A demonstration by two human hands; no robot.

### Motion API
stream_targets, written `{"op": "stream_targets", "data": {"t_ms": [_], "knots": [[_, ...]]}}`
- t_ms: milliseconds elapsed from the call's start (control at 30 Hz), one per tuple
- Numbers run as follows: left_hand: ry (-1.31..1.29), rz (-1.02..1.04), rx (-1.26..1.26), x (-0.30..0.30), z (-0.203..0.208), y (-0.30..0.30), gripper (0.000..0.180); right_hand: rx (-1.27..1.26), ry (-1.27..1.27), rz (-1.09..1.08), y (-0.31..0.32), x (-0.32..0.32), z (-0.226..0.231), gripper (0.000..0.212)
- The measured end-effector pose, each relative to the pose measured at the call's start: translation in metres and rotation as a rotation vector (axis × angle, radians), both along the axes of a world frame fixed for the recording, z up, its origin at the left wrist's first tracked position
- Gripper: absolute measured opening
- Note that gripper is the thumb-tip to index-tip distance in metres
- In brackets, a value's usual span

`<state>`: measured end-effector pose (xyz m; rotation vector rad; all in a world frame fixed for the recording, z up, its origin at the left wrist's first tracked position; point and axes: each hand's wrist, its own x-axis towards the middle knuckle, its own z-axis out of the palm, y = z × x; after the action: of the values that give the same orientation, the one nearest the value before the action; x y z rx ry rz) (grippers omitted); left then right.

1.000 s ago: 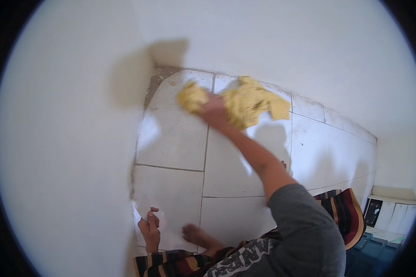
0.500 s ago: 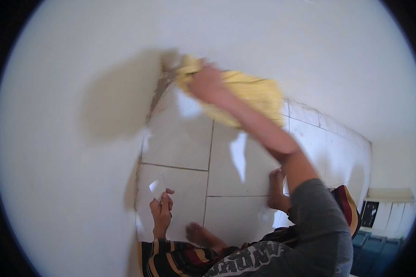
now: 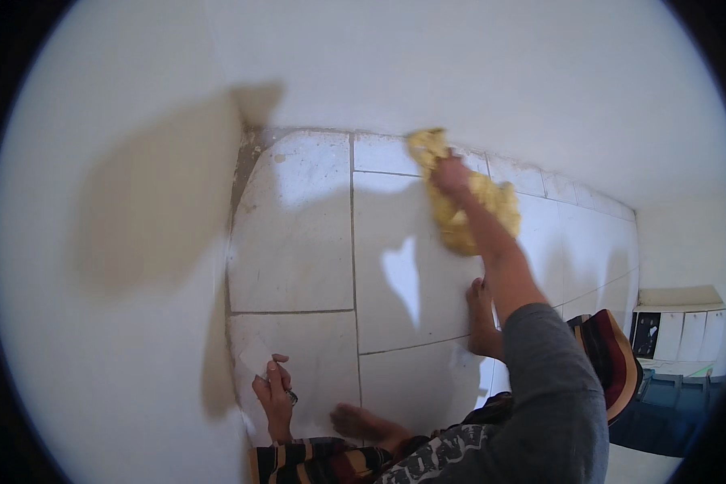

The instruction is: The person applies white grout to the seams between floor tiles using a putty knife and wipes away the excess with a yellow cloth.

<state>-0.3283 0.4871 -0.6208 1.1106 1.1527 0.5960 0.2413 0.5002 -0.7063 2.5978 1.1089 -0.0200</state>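
Right hand (image 3: 452, 176) on yellow cloth (image 3: 468, 206) (floor tiles (image 3: 298, 234))

The right hand (image 3: 452, 176) presses a yellow cloth (image 3: 464, 202) onto the white floor tiles (image 3: 298, 242).

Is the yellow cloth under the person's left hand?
No, the yellow cloth is under the right hand; the left hand rests low by the wall.

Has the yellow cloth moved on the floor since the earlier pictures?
Yes. The yellow cloth has moved right, away from the wall corner, under the right hand.
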Motion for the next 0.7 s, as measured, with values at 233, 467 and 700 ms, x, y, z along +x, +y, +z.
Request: {"op": "stream_targets", "data": {"t_ms": [233,467,700], "knots": [[-0.065,-0.084,-0.036,0.019,0.01,0.003,0.031,-0.379,-0.163,0.031,-0.052,0.039,0.287,0.035],[-0.158,-0.037,-0.05,0.052,0.054,-0.002,0.034,0.079,0.083,0.316,-0.039,-0.15,0.479,0.043],[0.152,0.427,0.315,-0.011,0.144,-0.013,0.032,-0.216,1.013,1.147,-0.069,-0.307,0.337,0.035]]}}
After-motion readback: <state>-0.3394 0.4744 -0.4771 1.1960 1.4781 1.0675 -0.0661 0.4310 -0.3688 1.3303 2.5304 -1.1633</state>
